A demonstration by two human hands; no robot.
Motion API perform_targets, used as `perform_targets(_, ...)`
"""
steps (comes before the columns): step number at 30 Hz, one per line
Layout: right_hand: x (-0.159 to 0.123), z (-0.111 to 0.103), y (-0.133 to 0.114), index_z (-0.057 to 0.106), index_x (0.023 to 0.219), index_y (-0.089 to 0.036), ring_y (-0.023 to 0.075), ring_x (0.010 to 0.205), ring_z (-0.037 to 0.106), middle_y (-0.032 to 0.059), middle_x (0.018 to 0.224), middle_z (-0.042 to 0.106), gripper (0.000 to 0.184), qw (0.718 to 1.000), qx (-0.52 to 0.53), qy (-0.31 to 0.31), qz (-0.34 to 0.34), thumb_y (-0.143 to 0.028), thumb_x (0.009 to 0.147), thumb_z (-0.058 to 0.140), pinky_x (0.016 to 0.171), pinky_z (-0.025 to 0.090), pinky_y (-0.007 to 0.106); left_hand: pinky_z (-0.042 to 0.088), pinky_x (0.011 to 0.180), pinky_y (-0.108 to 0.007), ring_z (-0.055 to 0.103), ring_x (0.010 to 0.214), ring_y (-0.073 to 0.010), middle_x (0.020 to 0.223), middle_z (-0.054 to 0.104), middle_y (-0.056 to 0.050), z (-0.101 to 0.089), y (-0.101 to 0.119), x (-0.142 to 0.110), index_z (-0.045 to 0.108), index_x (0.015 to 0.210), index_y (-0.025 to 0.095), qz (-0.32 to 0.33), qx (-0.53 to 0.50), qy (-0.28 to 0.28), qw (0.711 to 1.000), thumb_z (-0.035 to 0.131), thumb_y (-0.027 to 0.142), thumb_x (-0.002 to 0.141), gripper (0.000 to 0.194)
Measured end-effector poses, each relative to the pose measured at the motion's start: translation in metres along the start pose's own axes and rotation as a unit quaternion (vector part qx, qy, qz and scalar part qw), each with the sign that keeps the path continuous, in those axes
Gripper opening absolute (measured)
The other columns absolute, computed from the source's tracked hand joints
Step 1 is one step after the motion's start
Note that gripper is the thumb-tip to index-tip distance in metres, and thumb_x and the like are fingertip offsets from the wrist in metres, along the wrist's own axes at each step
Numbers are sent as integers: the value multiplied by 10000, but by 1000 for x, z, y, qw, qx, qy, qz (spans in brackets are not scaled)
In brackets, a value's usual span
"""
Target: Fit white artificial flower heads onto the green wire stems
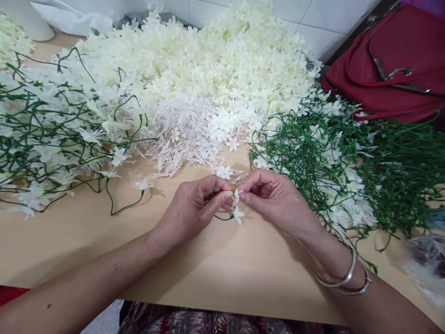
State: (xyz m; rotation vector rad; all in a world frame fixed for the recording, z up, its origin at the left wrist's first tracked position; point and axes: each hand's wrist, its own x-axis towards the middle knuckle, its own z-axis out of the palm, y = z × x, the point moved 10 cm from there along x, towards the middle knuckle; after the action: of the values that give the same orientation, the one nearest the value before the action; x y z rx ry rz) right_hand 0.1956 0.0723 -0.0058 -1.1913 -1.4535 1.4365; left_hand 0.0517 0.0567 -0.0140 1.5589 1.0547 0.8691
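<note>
Over the middle of the table [222,260], my left hand [200,204] is closed in a pinch on a green artificial flower stem [223,218]. One white flower [238,214] hangs at the end of that stem, below the fingertips. My right hand [274,197] pinches a small white artificial flower [237,195] between thumb and forefinger, right beside the left fingertips. Whether this flower touches the stem is hidden by the fingers. Just behind the hands lie a loose white flower [225,172] and many thin white sticks [187,125].
A large heap of cream petals [243,51] fills the back. Finished-looking stems with flowers [52,139] pile up at left; green stems [288,139] lie at right, with more green stems [399,171] beyond. A red bag [399,60] and a clear plastic bag [429,260] sit at right.
</note>
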Motion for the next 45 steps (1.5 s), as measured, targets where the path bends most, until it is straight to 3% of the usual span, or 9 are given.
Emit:
perform_targets(10,3,1,0,687,788,-205,128,674,589,-11,732,670,342,999,20,-28,4,-472,748,897,649,499,271,614,750,-214,747,759,-112,809,762,5,2,7,1,673,963,191,22,-14,18,999,639,299,993,117)
perform_targets(17,1,-2,-1,754,1056,-238,145,822,660,16,922,739,306,999,19,-44,-4,-405,820,855,764,545,283,611,733,-235,746,762,-128,836,754,-9,0,10,-3,637,980,186,35,-17,43,998,641,291,983,105)
perform_targets(25,0,2,-2,745,834,-203,155,755,666,29,820,742,290,999,-7,-35,-13,-463,796,866,731,564,313,598,716,-234,726,738,-123,836,754,-14,3,7,-3,667,986,183,35,-3,26,999,644,314,985,133)
perform_targets(38,-1,6,-1,761,804,-219,152,780,679,23,825,744,143,999,13,-26,-24,-336,857,824,751,551,304,608,747,-244,738,745,-127,803,763,1,2,0,0,677,960,201,0,-23,1,1000,641,331,1000,140)
perform_targets(45,1,7,-2,728,808,-218,153,756,675,16,810,742,217,999,24,-28,-32,-401,833,843,745,563,313,599,762,-255,725,751,-129,804,749,-9,5,2,2,650,976,189,13,-37,-7,999,611,327,1003,145)
